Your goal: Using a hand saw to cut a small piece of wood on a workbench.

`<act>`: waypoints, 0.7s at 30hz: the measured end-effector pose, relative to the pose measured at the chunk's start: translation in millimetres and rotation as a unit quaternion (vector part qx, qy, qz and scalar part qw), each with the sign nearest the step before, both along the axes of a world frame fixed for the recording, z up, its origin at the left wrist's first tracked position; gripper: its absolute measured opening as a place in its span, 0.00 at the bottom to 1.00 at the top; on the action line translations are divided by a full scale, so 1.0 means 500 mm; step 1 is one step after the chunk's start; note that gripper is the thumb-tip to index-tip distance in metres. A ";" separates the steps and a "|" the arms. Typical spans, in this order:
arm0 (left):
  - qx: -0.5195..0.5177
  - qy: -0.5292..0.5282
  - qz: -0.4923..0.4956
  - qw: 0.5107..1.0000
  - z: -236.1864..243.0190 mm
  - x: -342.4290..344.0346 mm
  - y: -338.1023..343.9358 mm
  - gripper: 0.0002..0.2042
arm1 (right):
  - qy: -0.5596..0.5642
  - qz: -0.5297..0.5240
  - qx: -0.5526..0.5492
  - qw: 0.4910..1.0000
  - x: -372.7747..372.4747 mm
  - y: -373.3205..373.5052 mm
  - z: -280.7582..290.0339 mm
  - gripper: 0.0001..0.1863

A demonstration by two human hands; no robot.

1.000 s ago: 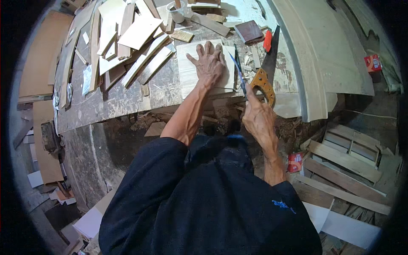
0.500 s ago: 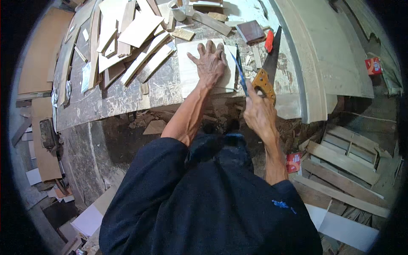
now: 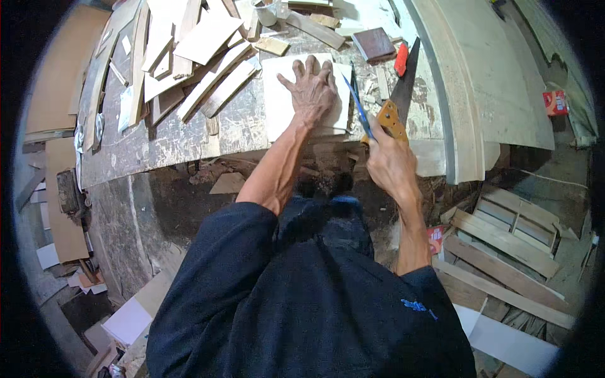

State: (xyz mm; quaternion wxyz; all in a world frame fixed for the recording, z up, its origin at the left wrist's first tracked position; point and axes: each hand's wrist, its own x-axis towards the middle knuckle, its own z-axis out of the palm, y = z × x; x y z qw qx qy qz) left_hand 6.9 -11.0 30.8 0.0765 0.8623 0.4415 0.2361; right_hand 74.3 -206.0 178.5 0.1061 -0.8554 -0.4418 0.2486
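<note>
My left hand (image 3: 310, 88) lies flat with its fingers spread on a pale wooden board (image 3: 282, 116), pressing it to the workbench at the front edge. My right hand (image 3: 392, 162) is closed round a tool with a thin blue blade (image 3: 360, 107), which looks like a handsaw seen edge-on. That blade slants up and left beside the board's right edge; whether it touches the wood I cannot tell. My fingers hide most of its grip. Just beyond that hand lies another handsaw (image 3: 406, 79), with a yellow-orange handle and dark blade.
Offcuts (image 3: 208, 47) pile up on the bench's left. Farther back are a cup (image 3: 265, 12), a dark brown block (image 3: 373, 45) and a red object (image 3: 401, 60) beside the saw. A long edged panel (image 3: 457, 94) runs along the right. Boards (image 3: 504, 242) litter the floor at lower right.
My right hand has shifted slightly right and nearer the loose saw's handle, covering more of it, and the blue blade has moved with it. My left hand stays on the board.
</note>
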 end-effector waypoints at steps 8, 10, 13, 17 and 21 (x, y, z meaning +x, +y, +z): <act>0.013 0.016 -0.003 1.000 -0.009 0.004 -0.003 0.18 | -0.054 0.083 0.111 0.989 0.023 -0.001 -0.038 0.30; 0.004 0.007 0.004 1.000 -0.007 0.001 0.008 0.18 | -0.053 0.070 0.080 0.993 0.022 -0.005 -0.022 0.31; 0.010 0.026 0.009 1.000 -0.005 0.000 -0.004 0.18 | -0.026 0.053 0.046 0.997 0.022 -0.018 0.016 0.31; -0.003 0.009 0.007 1.000 -0.001 0.004 0.002 0.18 | -0.062 0.101 0.130 0.984 0.034 -0.005 -0.032 0.26; 0.004 0.014 0.018 1.000 -0.003 0.006 -0.003 0.17 | -0.088 0.071 0.113 0.987 0.038 -0.027 -0.027 0.29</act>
